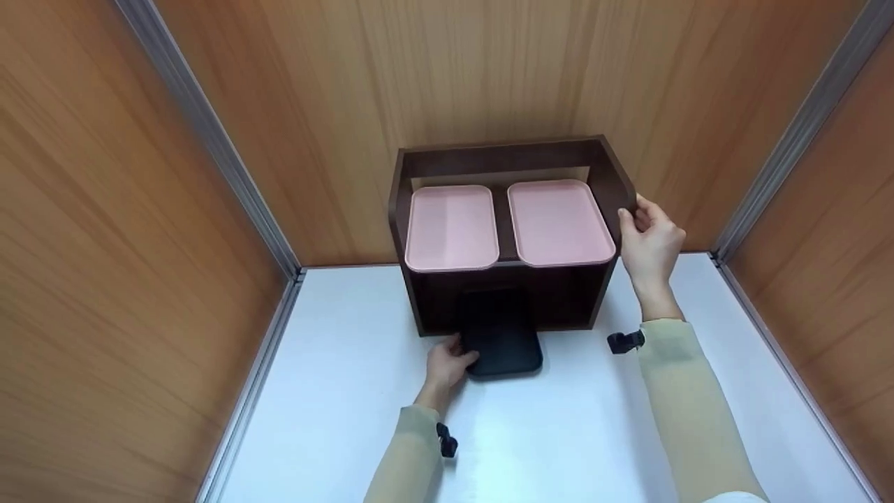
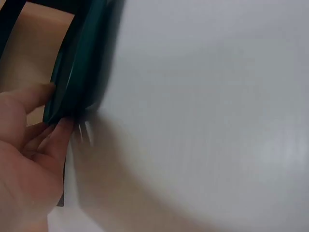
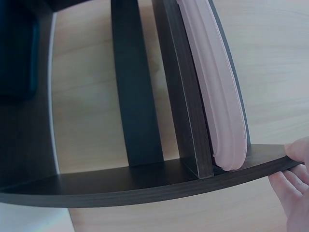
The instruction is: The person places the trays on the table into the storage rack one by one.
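My left hand (image 1: 450,363) pinches the black tray (image 1: 499,335), half inside the shelf unit's (image 1: 419,293) lower bay at the bench's (image 1: 573,433) back edge. Right hand (image 1: 649,241) grips the unit's side. Looks mid-slide; next wants a straight, level push or pull.

White table (image 1: 594,433) under dark shelf (image 1: 614,181)

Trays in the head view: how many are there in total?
3: two pink trays side by side on the shelf's upper level, left and right; one black tray partly inside the lower compartment.
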